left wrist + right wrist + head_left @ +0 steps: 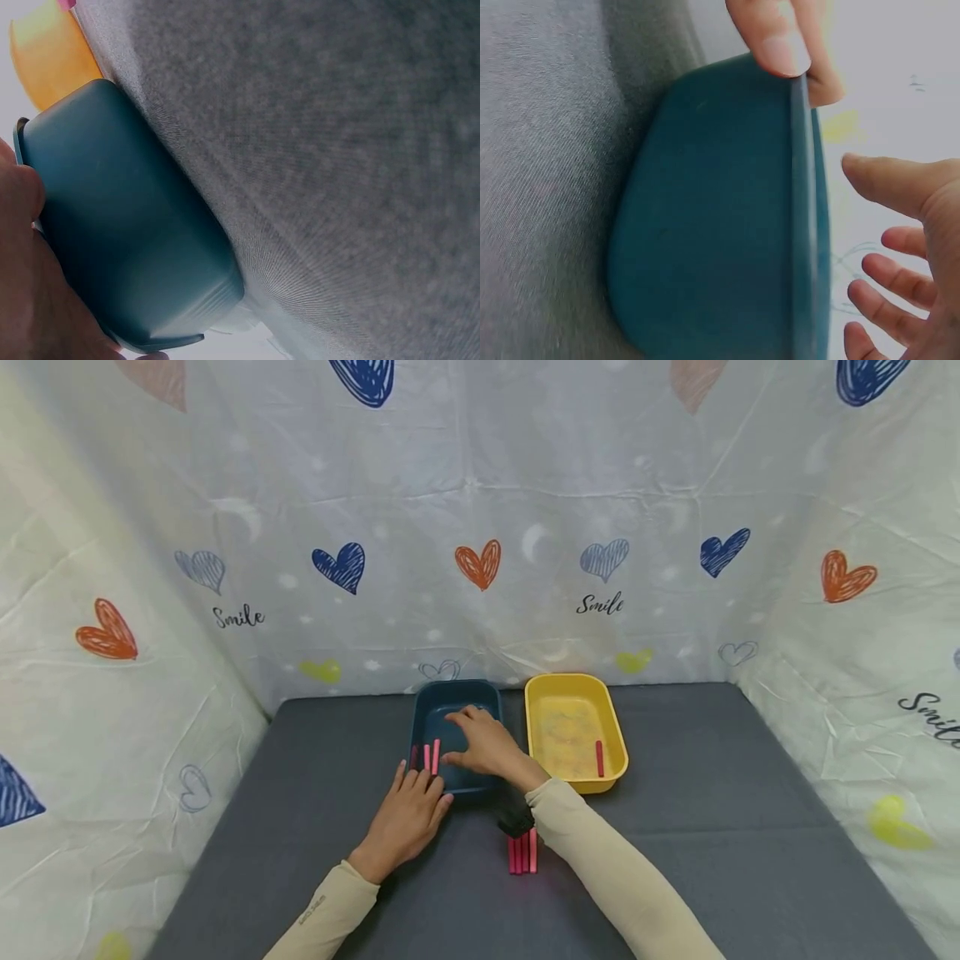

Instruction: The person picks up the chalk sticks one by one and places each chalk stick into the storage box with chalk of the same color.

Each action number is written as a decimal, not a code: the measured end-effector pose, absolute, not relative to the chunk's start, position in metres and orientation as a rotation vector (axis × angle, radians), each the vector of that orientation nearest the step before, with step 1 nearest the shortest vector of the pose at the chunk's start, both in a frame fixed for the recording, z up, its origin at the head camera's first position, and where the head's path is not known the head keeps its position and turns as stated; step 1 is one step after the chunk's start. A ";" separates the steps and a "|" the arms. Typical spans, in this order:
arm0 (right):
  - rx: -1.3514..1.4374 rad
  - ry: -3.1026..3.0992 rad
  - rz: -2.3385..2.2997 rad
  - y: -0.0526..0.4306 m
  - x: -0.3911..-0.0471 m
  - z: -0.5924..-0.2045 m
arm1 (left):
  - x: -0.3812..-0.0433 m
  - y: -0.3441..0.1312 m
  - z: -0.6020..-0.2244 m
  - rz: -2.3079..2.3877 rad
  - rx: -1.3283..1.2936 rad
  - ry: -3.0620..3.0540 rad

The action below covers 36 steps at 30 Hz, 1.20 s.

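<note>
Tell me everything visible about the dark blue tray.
The dark blue, rectangular, plastic-looking tray has a round-cornered rim. It sits upright on dark grey cloth, left of the yellow rectangular tray. Slim pink and red sticks are inside, at its left. The left hand holds its near rim; the right hand is above it.

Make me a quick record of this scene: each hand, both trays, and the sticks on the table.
left hand: grips the near rim of the blue tray
right hand: above the blue tray, holding nothing
in blue tray: at least three sticks, left side
in yellow tray: one red stick, right side
on table: row of pinkish-red sticks, partly hidden
</note>
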State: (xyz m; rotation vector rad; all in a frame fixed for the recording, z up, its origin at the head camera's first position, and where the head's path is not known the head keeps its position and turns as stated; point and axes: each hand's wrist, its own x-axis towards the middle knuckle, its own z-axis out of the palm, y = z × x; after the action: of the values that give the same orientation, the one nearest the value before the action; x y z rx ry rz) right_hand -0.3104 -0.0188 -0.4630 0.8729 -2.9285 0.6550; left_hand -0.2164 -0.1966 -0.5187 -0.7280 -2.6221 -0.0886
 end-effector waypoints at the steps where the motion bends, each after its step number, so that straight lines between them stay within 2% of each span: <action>1: 0.864 -2.912 0.662 -0.016 -0.308 -0.461 | -0.216 -0.197 -0.519 -0.090 -0.726 -2.624; 11: 0.818 -2.780 0.758 0.017 -0.284 -0.455 | -0.217 -0.197 -0.520 -0.099 -0.731 -2.623; 36: 0.824 -2.675 0.708 0.084 -0.235 -0.474 | -0.218 -0.198 -0.519 -0.128 -0.730 -2.626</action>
State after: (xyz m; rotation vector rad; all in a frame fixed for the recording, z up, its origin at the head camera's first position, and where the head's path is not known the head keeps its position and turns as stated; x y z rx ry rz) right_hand -0.2345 0.0845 -0.4741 0.8238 -2.6750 0.7078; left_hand -0.2176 -0.1983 -0.5194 -0.7299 -2.6256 -0.1285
